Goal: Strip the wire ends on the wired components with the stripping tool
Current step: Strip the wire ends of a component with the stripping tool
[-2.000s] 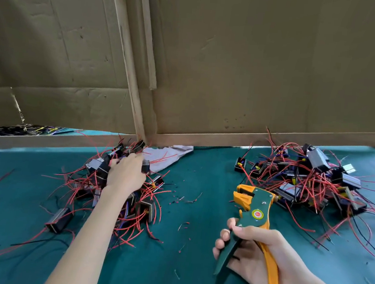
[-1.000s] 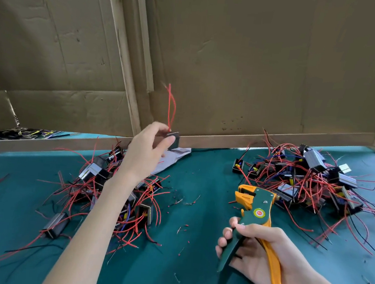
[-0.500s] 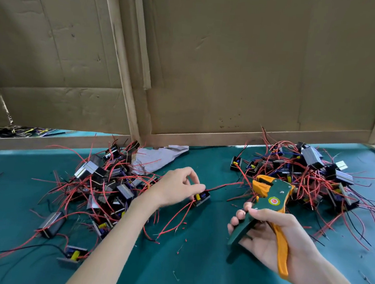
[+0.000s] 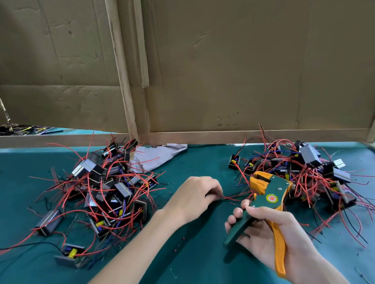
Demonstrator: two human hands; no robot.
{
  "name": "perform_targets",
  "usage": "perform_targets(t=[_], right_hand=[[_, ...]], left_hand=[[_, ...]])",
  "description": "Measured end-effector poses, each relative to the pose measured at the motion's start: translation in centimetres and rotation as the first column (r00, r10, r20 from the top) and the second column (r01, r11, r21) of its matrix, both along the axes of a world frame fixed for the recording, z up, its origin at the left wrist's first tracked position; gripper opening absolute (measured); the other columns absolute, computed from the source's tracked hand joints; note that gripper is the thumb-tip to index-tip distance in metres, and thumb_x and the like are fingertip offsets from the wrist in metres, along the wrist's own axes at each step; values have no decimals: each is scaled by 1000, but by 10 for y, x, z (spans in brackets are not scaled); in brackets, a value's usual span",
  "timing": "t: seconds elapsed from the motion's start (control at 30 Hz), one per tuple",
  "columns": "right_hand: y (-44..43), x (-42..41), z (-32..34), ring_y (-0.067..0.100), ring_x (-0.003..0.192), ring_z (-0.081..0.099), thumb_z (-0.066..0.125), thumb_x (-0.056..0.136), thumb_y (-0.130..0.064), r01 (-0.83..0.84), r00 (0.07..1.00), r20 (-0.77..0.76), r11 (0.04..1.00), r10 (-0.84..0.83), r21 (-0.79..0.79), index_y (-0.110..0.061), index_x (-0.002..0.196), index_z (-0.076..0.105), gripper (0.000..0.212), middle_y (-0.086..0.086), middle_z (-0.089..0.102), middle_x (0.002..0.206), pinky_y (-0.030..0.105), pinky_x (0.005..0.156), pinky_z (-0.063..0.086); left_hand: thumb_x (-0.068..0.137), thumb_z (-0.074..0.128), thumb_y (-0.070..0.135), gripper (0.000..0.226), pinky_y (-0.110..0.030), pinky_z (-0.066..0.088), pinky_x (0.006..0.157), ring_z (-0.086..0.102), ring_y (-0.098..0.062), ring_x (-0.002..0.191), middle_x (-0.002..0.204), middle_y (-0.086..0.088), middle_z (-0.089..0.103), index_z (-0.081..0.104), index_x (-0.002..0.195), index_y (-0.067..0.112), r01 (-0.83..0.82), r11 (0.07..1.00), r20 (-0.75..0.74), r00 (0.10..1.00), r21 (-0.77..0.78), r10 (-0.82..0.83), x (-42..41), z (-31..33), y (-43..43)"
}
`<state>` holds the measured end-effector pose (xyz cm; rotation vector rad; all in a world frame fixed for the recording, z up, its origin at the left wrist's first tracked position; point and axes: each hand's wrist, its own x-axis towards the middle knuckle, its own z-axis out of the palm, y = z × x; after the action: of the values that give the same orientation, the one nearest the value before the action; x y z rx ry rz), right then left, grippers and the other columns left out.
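1. The step in hand looked like feeding a wire end to the tool. The left hand (image 4: 196,194) had its fingers curled, pinching a red wire (image 4: 231,199) that ran rightward toward the stripping tool (image 4: 270,194). The component's body was hidden under the hand
2. The right hand (image 4: 264,232) was wrapped round the tool's green and orange handles, which stood spread apart. Whether the wire tip had reached the jaws could not be told
3. One pile of wired components (image 4: 105,186) lay left of the hands on the green table (image 4: 193,267), and another pile (image 4: 310,173) lay behind the tool
4. Next, I judged, the tip needed guiding squarely between the jaws before any squeeze, since so thin a wire might bend aside
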<state>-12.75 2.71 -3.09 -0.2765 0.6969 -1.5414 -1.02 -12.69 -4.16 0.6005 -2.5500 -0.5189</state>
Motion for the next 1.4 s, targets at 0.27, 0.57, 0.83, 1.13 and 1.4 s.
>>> perform_targets(t=[0.27, 0.57, 0.83, 1.13, 1.4], right_hand=[[1, 1, -3, 37, 69, 61, 79, 47, 5, -56, 998, -39, 998, 55, -17, -1, 74, 65, 31, 20, 57, 76, 47, 69, 57], [3, 5, -2, 37, 72, 60, 78, 57, 1, -174, 977, -136, 984, 166, -47, -2, 80, 65, 27, 20, 55, 77, 47, 73, 56], [7, 1, -2, 37, 76, 58, 81, 72, -12, -329, 910, -320, 928, 262, -174, -7, 85, 61, 25, 21, 56, 79, 47, 80, 51], [8, -4, -5, 37, 83, 59, 72, 85, -13, -413, 851, -447, 878, 277, -241, -8, 90, 58, 15, 20, 60, 84, 48, 83, 49], [8, -4, -4, 35, 74, 58, 73, 85, -17, -430, 804, -526, 882, 277, -194, -8, 83, 56, 19, 18, 58, 74, 46, 78, 50]], left_hand=[[98, 43, 4, 22, -16, 46, 68, 59, -1, 63, 82, 10, 64, 41, 87, 23, -93, 907, -260, 941, 412, 215, 17, 20, -14], [92, 61, 15, 6, -14, 43, 57, 53, -4, 55, 64, 5, 67, 58, 87, 16, 178, 768, -420, 899, 616, 128, 19, 43, 5], [74, 72, 28, 5, -13, 33, 49, 43, -7, 52, 52, 8, 51, 73, 69, 27, 252, 702, -461, 879, 666, 122, 20, 62, 18], [71, 72, 27, 6, -18, 40, 60, 33, -6, 46, 48, 11, 43, 74, 67, 23, 239, 666, -411, 905, 706, 111, 20, 66, 23], [71, 70, 26, 7, -16, 43, 61, 30, -8, 47, 46, 11, 38, 75, 66, 24, 221, 645, -322, 946, 732, 42, 26, 68, 19]])
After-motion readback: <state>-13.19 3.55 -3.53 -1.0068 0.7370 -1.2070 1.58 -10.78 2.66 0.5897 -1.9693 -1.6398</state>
